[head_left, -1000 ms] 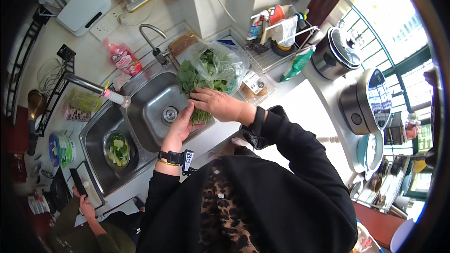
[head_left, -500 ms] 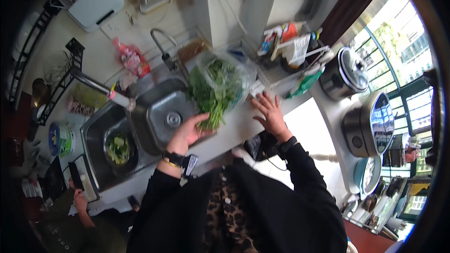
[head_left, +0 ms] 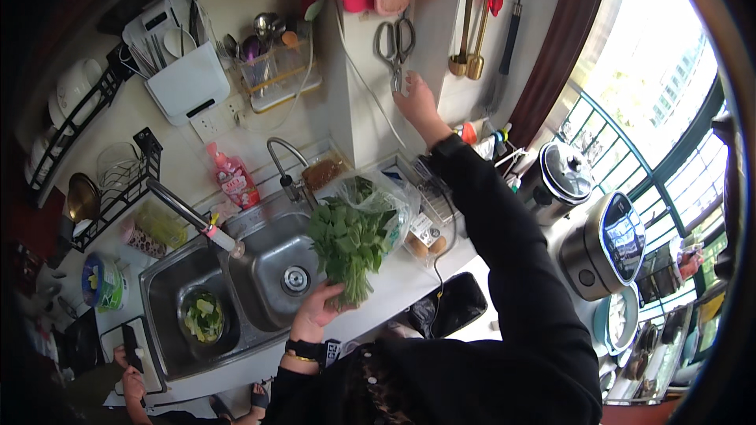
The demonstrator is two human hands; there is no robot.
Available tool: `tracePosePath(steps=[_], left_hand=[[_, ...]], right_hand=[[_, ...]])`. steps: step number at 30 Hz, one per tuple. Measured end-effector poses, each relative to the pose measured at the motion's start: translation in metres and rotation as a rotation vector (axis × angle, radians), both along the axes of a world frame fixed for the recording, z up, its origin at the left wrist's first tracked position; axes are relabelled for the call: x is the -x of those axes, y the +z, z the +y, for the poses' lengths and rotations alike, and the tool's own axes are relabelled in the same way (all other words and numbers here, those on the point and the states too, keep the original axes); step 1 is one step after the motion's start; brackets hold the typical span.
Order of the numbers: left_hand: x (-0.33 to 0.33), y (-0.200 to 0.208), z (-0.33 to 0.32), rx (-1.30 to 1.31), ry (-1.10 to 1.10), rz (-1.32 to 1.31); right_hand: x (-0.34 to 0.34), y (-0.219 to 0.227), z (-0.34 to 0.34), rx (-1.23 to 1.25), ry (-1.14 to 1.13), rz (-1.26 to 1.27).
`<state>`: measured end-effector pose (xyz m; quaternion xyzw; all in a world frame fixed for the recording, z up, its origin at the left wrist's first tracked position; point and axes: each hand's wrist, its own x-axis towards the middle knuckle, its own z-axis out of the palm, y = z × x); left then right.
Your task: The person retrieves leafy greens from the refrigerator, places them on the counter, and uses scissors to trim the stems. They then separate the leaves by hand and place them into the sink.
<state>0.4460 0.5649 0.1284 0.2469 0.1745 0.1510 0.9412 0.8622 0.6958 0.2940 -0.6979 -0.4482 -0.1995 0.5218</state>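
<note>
A bunch of leafy greens (head_left: 346,240) lies on the counter right of the sink, its upper part inside a clear plastic bag (head_left: 398,201). My left hand (head_left: 319,311) is closed round the stem ends at the near side. My right arm stretches forward to the wall, where kitchen scissors (head_left: 386,51) with dark handles hang, blades down. My right hand (head_left: 421,106) is beside the blade tips with fingers apart; whether it touches them I cannot tell.
A double sink (head_left: 268,248) holds a bowl of cut greens (head_left: 203,317) in its left basin. At lower left another person's hands (head_left: 132,382) are beside a black-handled tool on a cutting board (head_left: 153,358). Right stand a rice cooker (head_left: 594,256) and a lidded pot (head_left: 555,185).
My right hand has left the counter beside the greens and risen forward to the hanging scissors. The view has tilted up toward the wall. My left hand stays at the stems.
</note>
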Motion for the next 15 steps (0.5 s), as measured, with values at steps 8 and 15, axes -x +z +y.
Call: tracePosePath(steps=[8, 15], left_hand=[[0.034, 0.007, -0.007, -0.049, 0.095, 0.022], [0.059, 0.011, -0.008, -0.145, 0.145, 0.044]], right_hand=[[-0.020, 0.004, 0.038, 0.269, 0.271, 0.398], [0.009, 0.042, -0.029, -0.134, 0.882, 0.984]])
